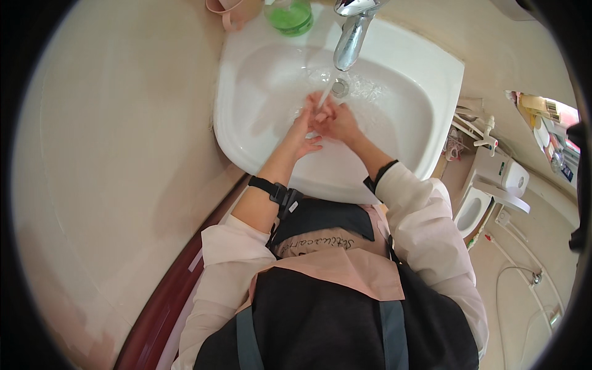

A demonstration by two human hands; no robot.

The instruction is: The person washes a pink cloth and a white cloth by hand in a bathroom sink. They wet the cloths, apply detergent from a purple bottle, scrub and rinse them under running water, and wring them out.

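My left hand (306, 127) and my right hand (340, 124) meet in the basin of a white ceramic washbasin (407, 152), under a running stream of water (326, 90). The fingers overlap and are blurred; no object shows between them. Above them juts a chrome faucet (351, 44), its spout pointing down toward the hands. Beyond the fingertips lies a round metal drain fitting (340, 87), with rippling water around it. A black strap with a small device (284, 196) circles my left forearm; another black band sits at my right sleeve's edge.
A bottle of green liquid (290, 18) and a pink cup (231, 16) stand on the washbasin's back left ledge. A tiled wall (115, 115) runs close along the left. On the right are a white plastic valve (488, 136), a toilet (474, 208) and a shelf with toiletries (548, 134).
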